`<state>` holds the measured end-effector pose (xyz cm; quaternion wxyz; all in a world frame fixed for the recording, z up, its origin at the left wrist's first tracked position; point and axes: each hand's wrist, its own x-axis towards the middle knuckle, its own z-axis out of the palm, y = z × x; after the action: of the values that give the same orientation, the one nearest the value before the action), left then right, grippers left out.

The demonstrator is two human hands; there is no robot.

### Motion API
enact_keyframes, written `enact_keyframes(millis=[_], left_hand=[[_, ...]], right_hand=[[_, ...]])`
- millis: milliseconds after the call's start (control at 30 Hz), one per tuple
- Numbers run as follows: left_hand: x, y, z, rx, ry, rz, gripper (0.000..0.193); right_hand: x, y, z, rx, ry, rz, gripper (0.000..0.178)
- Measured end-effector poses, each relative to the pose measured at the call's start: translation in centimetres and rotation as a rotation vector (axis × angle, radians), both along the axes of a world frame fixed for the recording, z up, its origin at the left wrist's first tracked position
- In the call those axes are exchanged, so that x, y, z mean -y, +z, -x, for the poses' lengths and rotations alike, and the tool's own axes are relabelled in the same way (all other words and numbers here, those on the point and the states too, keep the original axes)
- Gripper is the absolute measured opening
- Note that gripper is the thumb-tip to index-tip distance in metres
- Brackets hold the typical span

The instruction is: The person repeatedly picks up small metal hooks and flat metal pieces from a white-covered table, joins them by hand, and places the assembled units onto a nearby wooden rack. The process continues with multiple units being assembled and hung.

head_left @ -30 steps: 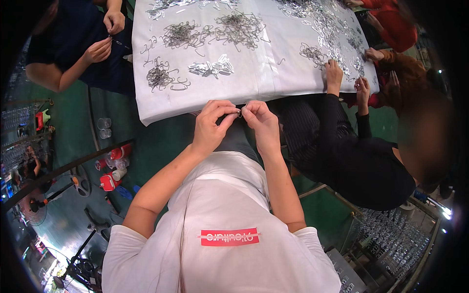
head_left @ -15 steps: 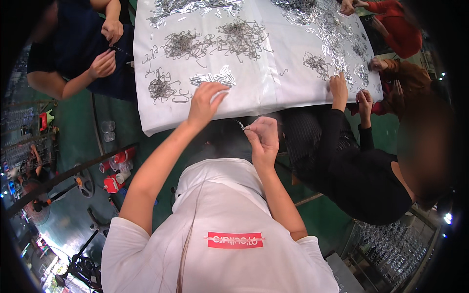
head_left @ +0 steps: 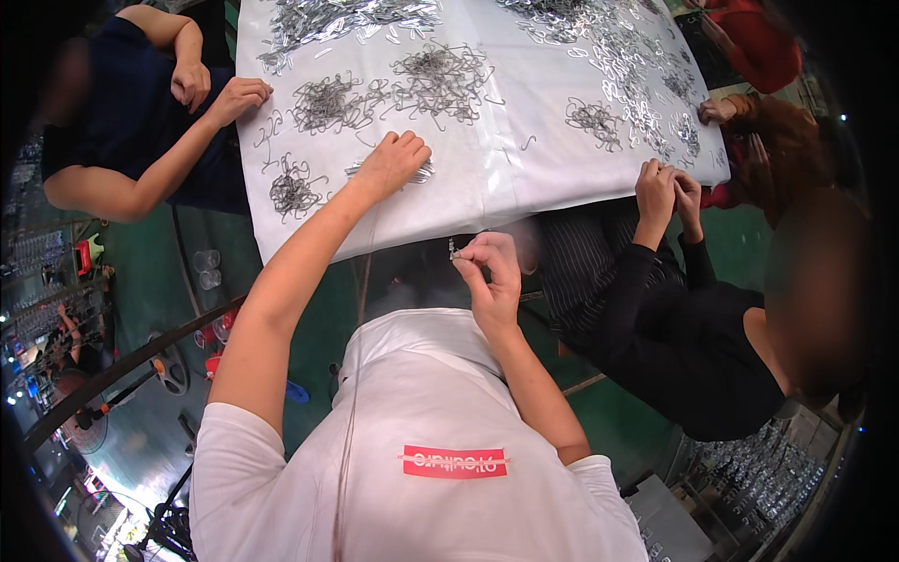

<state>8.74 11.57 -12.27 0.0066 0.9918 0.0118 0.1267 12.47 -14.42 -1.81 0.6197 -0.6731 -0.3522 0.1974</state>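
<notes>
My left hand (head_left: 391, 167) lies over a small pile of flat shiny metal pieces (head_left: 426, 172) near the table's front edge. Its fingers are curled downward and closed; their tips, and anything between them, are hidden. Just off the table edge, my right hand (head_left: 494, 272) is closed in a pinch. Between its thumb and forefinger sits a small silvery metal piece (head_left: 453, 251), its slender end standing out past the fingertips. Bent wire hooks (head_left: 295, 190) lie in a tangled heap left of my left hand.
More wire hooks (head_left: 435, 80) and shiny flat pieces (head_left: 351, 21) are heaped across the white-covered table (head_left: 524, 192). One co-worker (head_left: 150, 122) is close on the left, another in black (head_left: 693, 347) on the right. A dark rail (head_left: 122, 375) runs at lower left.
My left hand has come down onto the flat pieces, its fingers more curled. My right hand has shifted slightly left and down. The left co-worker's hand has reached the table edge.
</notes>
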Motion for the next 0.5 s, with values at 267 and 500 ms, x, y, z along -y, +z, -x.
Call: enact_keyframes(millis=[267, 500], left_hand=[[0.8, -0.5, -0.4, 0.018, 0.023, -0.117, 0.020], [2.9, 2.2, -0.3, 0.162, 0.395, 0.562, 0.012]], right_hand=[[-0.1, -0.3, 0.8, -0.044, -0.019, -0.012, 0.009], [-0.4, -0.3, 1.1, 0.041, -0.045, 0.001, 0.008]])
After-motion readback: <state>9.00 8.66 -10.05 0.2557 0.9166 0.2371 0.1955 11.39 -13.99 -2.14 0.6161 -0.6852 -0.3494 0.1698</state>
